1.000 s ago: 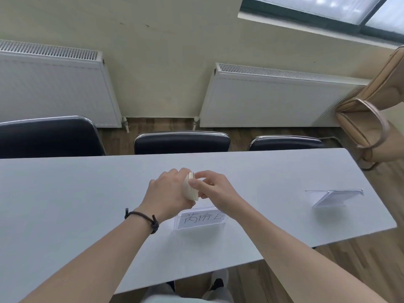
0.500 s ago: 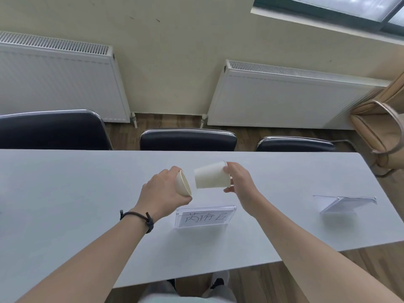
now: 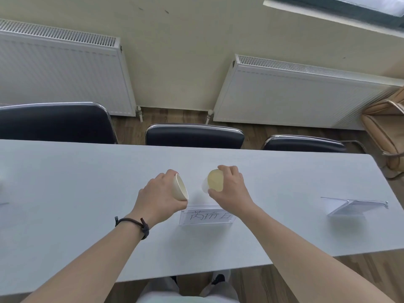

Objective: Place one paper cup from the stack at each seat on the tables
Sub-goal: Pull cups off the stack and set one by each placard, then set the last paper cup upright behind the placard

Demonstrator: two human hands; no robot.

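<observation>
Right hand (image 3: 229,189) is wrapped around a single paper cup (image 3: 214,183), tipped so its open mouth faces the camera, hovering over the middle of the table (image 3: 65,193), just past the name card (image 3: 206,216). Left hand (image 3: 160,197) is closed around the remaining stack (image 3: 180,190), tilted on its side, near the single cup but apart from it. My take: turn the cup upright first, then set it down flat beyond the card, toward the far edge where the middle chair (image 3: 194,136) sits. Light grip too, paper crushes easily.
</observation>
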